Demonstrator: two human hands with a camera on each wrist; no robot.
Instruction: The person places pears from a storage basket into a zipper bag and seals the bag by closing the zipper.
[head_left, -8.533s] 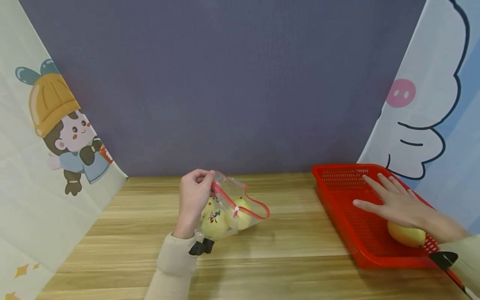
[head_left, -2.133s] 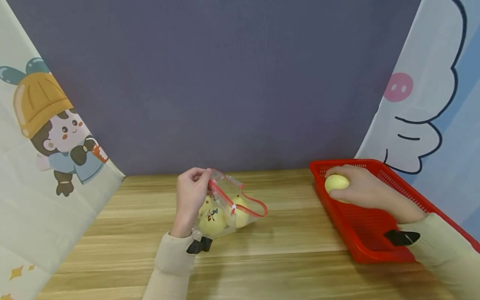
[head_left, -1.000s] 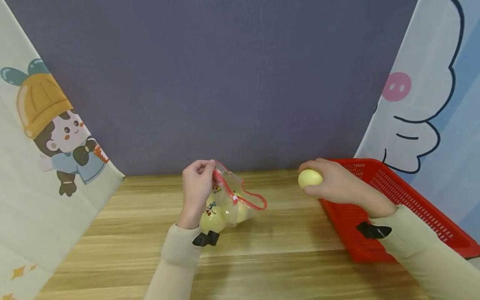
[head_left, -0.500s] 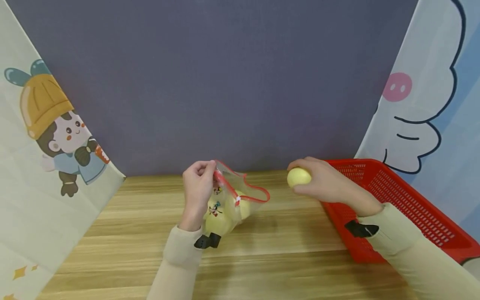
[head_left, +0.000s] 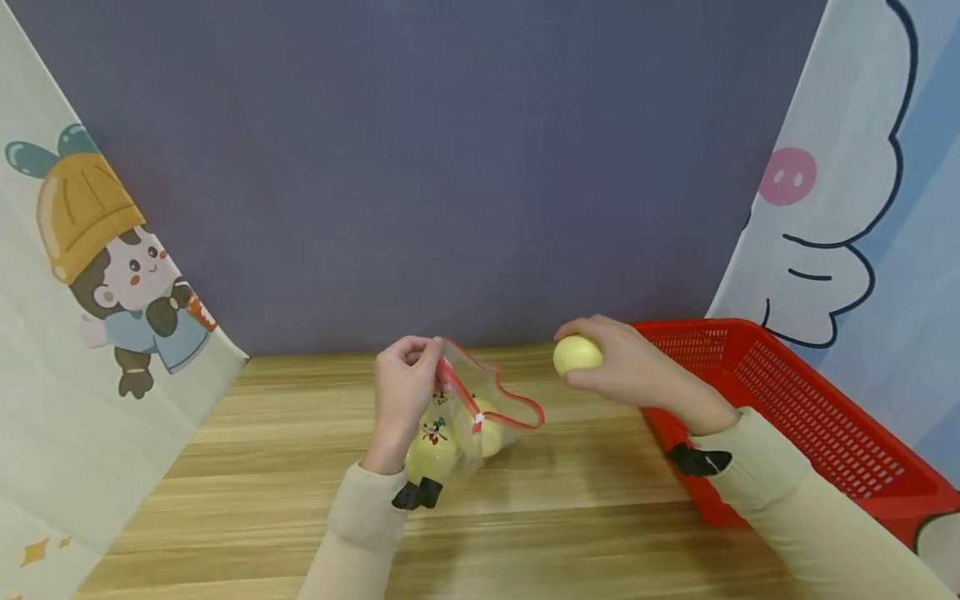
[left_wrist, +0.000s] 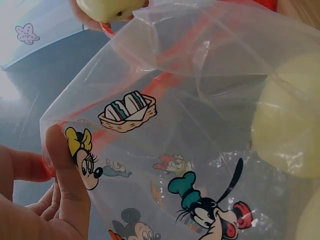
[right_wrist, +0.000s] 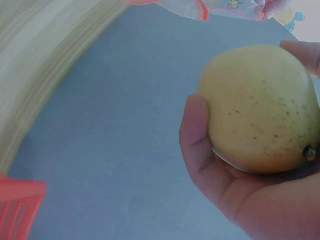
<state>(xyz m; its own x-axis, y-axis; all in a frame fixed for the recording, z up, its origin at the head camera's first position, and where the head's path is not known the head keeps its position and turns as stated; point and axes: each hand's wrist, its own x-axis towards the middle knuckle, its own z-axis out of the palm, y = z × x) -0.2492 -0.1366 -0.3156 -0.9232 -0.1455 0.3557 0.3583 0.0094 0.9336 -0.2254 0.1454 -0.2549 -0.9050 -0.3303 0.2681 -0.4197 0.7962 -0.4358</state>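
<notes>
My left hand (head_left: 405,392) pinches the red-edged rim of a clear zip bag (head_left: 468,371), whose mouth gapes to the right. Cartoon figures are printed on the plastic, and a white slider (head_left: 478,419) sits on the red strip. Inside, pale yellow pears (head_left: 431,457) rest at the bottom, partly covered by the prints. Just right of the bag mouth, my right hand (head_left: 630,367) grips another pear (head_left: 577,356) above the table. The right wrist view shows this pear (right_wrist: 260,110) with brown speckles and a short stem, fingers and thumb curled round it.
A red plastic basket (head_left: 817,408) with slotted walls stands on the right, partly behind my right forearm. Beneath everything is a wood-grain table (head_left: 570,533). A dark grey-blue panel (head_left: 450,167) rises at the back, with cartoon-printed cloths on both sides.
My right hand, first spread over the basket, took hold of the pear there and carried it left, out over the table towards the bag. The left hand keeps its pinch, shifting only slightly.
</notes>
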